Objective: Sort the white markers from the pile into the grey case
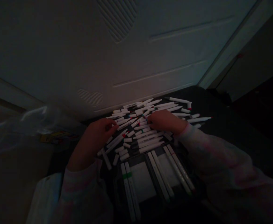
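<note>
Many markers (pixel 151 147) litter a dark surface (pixel 206 107) beside a pale panel (pixel 85 62).

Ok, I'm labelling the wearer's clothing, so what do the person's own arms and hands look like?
The left hand and right hand look ungloved. The left arm wears a long, pale fabric sleeve with blurry pink and bluish patches, like tie-dye; the matching right sleeve reaches the wrist. Dim light hides finer markings.
</note>
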The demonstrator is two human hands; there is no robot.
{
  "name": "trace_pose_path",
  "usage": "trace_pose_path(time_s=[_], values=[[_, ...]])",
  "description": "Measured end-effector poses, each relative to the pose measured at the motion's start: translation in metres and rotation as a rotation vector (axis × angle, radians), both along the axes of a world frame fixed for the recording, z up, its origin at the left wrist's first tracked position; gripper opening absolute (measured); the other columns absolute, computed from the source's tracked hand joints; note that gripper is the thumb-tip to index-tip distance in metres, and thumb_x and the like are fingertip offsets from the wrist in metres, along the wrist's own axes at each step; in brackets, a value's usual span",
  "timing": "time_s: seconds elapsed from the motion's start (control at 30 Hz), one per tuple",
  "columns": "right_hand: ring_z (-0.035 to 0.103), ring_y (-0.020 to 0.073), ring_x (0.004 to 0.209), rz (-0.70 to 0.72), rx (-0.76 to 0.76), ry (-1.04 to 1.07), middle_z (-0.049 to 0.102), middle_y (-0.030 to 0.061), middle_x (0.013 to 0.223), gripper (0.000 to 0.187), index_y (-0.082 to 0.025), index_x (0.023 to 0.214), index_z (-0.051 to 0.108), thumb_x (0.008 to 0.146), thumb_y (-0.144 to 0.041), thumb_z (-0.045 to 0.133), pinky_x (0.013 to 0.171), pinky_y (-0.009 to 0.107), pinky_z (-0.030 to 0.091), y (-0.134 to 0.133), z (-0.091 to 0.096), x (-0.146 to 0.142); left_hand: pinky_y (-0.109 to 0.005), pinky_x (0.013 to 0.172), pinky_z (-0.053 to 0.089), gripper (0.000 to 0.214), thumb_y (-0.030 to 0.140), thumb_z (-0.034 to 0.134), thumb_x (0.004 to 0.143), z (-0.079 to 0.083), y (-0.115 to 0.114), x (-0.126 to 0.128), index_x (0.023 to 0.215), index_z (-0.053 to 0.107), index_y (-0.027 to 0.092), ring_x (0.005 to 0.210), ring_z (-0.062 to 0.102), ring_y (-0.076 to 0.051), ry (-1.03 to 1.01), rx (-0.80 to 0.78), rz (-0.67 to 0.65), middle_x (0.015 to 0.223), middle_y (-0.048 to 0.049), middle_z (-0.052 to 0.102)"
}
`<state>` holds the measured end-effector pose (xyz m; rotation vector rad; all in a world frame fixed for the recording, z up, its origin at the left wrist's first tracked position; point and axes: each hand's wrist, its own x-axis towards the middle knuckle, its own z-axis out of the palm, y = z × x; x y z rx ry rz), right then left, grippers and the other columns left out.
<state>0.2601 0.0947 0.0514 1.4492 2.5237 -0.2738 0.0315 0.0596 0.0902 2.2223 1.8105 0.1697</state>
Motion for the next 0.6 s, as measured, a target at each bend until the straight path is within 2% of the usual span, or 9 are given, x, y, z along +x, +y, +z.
trace_pose_path(time_s=[0.3,0.6], values=[[0.06,0.0257,0.087,0.0,-0.013,0.03,0.064,0.0124,0.094,0.026,-0.015,0.087,0.064,0.073,-0.021,0.043,0.067,0.031,0.042,0.001,0.0,0.001,-0.026,0.064,0.042,0.031,0.042,0.042,0.077,0.005,-0.003,-0.001,0.081,0.063,0.019,0.071,0.06,-0.017,-0.043,0.012,0.051,0.08,-0.0031,0.067],[0.059,0.019,0.083,-0.052,0.001,0.083,0.066,0.0059,0.091,0.028,-0.022,0.093,0.065,0.078,-0.032,0.044,0.065,0.024,0.037,0.008,0.01,0.012,-0.026,0.067,0.043,0.03,0.041,0.044,0.078,0.015,-0.009,-0.012,0.086,0.063,0.019,0.074,0.06,-0.017,-0.138,0.058,0.129,0.082,-0.0028,0.067]])
